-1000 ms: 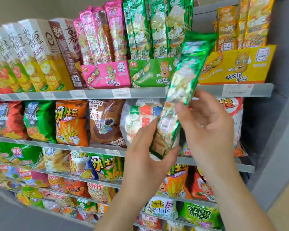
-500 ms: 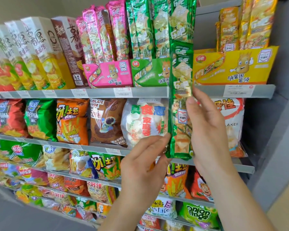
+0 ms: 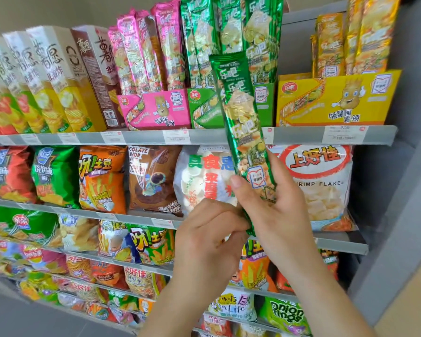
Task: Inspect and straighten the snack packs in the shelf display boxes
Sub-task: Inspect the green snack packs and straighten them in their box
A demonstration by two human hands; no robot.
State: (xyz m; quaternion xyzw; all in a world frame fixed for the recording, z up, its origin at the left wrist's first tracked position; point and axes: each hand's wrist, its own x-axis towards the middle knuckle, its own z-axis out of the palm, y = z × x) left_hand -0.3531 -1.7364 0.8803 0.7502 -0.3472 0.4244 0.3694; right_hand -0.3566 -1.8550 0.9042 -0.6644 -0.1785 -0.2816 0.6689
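Note:
A long green snack pack [image 3: 243, 127] is held in front of the shelves, its top leaning slightly left. My right hand [image 3: 275, 210] grips its lower part, thumb on the front. My left hand [image 3: 209, 237] pinches the pack's bottom edge with curled fingers. Behind it on the top shelf stands the green display box [image 3: 204, 110] with more green packs [image 3: 231, 32] upright in it. A pink display box [image 3: 156, 110] with pink packs [image 3: 144, 52] stands to its left, a yellow display box [image 3: 336, 100] with yellow packs [image 3: 355, 35] to its right.
Tall chip cartons [image 3: 46, 79] fill the top shelf's left end. Lower shelves hold chip bags, among them a white shrimp flakes bag [image 3: 326, 181] and a brown chocolate bag [image 3: 153, 178]. The grey shelf rail [image 3: 141, 137] carries price tags. A grey wall panel [image 3: 399, 215] closes the right side.
The green pack has swung from leaning right, through upright, to leaning slightly left and sits lower in my hands. My left hand has moved from beside the pack to pinching its bottom edge.

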